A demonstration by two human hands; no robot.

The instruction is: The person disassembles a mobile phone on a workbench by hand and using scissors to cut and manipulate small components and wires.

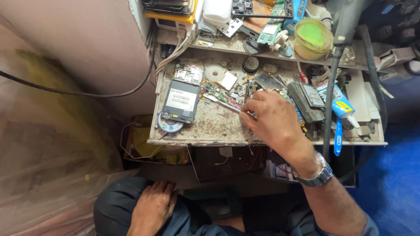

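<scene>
Opened phone (180,99): lies back-up, cover off, battery showing, at the left end of the worn workbench (210,126). All places below are given from this phone.

Right hand (271,118): to the right of the phone, fingers curled and pinched shut on the near end of a slim metal tool (223,104), seemingly tweezers. Wristwatch (316,175) on that wrist.

Tool tip: reaches left toward the phone, stopping among small loose parts (221,94) just beside its right edge. Whether the tip touches any one piece, I cannot tell.

Left hand (153,205): well below the phone, off the bench, resting flat and open on the person's knee, holding nothing.

Further right: a blue toothbrush (338,139) at the bench edge; above and right, a green-lidded tub (311,37) on the shelf.

Handling note: a light, low pinch with the wrist braced on the bench would likely keep the tip steady among such tiny pieces.
</scene>
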